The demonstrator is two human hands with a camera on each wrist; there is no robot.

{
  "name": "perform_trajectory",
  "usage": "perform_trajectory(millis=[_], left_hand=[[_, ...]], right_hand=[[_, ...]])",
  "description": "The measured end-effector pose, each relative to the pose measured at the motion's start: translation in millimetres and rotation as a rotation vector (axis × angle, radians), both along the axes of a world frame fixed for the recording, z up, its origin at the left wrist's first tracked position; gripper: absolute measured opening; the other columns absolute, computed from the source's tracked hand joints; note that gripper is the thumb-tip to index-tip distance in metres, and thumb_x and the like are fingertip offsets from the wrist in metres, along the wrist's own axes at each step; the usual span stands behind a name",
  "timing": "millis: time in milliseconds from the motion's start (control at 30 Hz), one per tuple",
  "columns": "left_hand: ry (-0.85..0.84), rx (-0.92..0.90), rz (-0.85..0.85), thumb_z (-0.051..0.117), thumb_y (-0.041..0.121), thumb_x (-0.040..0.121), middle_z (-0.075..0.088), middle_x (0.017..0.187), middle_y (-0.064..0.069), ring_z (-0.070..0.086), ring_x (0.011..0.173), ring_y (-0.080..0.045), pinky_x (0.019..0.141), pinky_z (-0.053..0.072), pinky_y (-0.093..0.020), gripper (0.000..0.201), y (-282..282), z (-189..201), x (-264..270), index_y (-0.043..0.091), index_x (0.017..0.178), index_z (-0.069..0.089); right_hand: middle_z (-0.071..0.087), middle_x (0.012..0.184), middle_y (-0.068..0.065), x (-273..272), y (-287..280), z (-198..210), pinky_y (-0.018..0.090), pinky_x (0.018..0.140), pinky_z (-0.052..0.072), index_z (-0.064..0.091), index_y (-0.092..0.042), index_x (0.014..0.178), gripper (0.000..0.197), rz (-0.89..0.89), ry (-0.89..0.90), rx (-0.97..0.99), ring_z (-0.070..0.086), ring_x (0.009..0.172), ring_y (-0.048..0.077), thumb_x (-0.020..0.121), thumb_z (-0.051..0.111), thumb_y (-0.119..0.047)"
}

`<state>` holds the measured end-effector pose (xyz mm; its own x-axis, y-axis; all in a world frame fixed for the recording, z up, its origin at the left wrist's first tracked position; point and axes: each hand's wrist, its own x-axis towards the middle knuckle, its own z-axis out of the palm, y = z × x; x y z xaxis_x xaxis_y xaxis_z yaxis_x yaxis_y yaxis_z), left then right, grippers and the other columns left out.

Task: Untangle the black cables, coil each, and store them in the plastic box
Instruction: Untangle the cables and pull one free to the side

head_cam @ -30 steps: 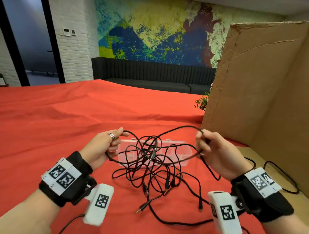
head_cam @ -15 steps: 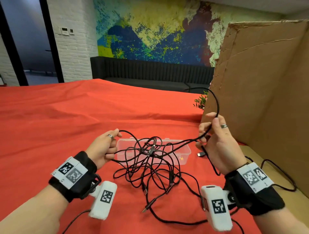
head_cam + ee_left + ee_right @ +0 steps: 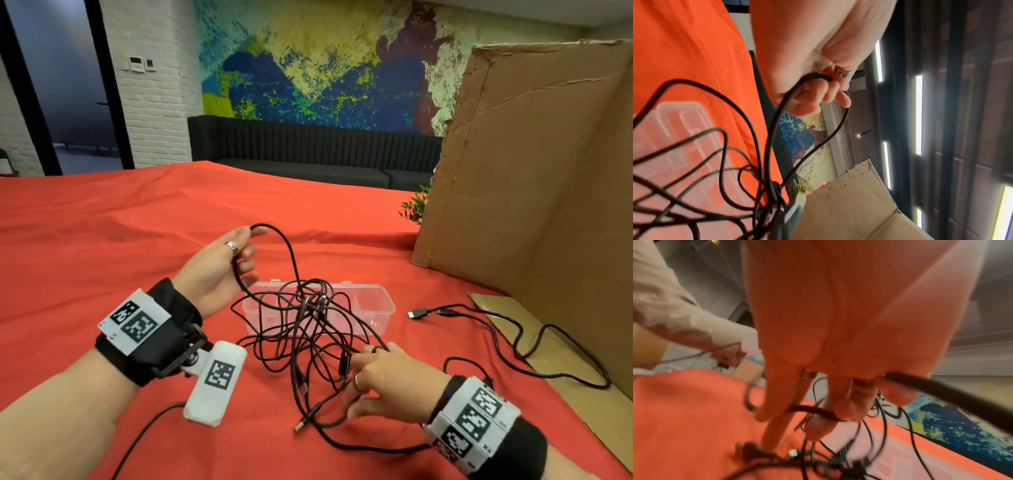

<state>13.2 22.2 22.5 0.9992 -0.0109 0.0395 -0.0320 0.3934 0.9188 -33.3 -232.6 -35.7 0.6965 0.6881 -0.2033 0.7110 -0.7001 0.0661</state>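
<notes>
A tangle of thin black cables (image 3: 308, 329) lies on the red cloth, partly over the clear plastic box (image 3: 380, 301), which is open. My left hand (image 3: 246, 253) is raised left of the box, its fingers curled round one cable loop (image 3: 284, 240) that rises out of the tangle; the left wrist view shows that grip (image 3: 818, 97). My right hand (image 3: 359, 383) is low at the tangle's near right side. In the blurred right wrist view its fingertips (image 3: 836, 412) pinch a strand. Several plug ends lie loose near it.
A separate black cable (image 3: 507, 329) with its plug (image 3: 416, 313) trails right of the box toward a tall cardboard sheet (image 3: 531, 188) standing on the right. A small plant (image 3: 416, 205) sits behind the cardboard. Red cloth (image 3: 137, 240) covers the table to the left and far side.
My right hand let go of the high loop and dropped to the tangle's near side. My left hand rose with its loop. A plug end now lies right of the box.
</notes>
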Motion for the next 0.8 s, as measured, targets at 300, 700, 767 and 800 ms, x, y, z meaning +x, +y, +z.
perform_trajectory(millis=[300,700,767,800], left_hand=[[-0.105,0.054,0.033,0.051,0.038,0.085,0.028,0.056,0.010,0.024,0.045,-0.003,0.043,0.022,-0.017,0.021,12,16,-9,0.019,0.085,0.061],[-0.148,-0.100,-0.057,0.049,0.036,0.083,0.035,0.061,0.009,0.033,0.053,-0.007,0.059,0.027,-0.024,0.019,-11,35,-21,0.026,0.070,0.056],[-0.073,-0.042,0.037,0.041,0.027,0.090,0.041,0.061,0.008,0.040,0.058,-0.009,0.062,0.031,-0.026,0.023,0,35,-14,0.022,0.069,0.047],[-0.049,0.072,0.137,0.038,0.022,0.092,0.046,0.064,0.006,0.045,0.063,-0.012,0.064,0.033,-0.026,0.025,3,36,-10,0.021,0.069,0.047]], right_hand=[[0.040,0.111,-0.012,19,-6,10,0.039,0.089,0.047,0.037,-0.048,0.124,0.049,-0.267,-0.181,0.711,0.052,0.092,0.007,0.080,0.039,-0.067],[0.057,0.104,-0.016,42,62,9,0.052,0.098,0.034,0.060,-0.037,0.098,0.035,-0.368,0.088,0.763,0.052,0.111,0.020,0.081,0.042,-0.061],[0.060,0.112,-0.009,45,53,11,0.047,0.098,0.031,0.058,-0.033,0.103,0.022,-0.377,-0.003,0.716,0.050,0.115,0.021,0.093,0.043,-0.046],[0.060,0.114,-0.008,47,48,9,0.043,0.094,0.029,0.057,-0.032,0.106,0.022,-0.354,-0.080,0.679,0.048,0.115,0.021,0.095,0.041,-0.043]])
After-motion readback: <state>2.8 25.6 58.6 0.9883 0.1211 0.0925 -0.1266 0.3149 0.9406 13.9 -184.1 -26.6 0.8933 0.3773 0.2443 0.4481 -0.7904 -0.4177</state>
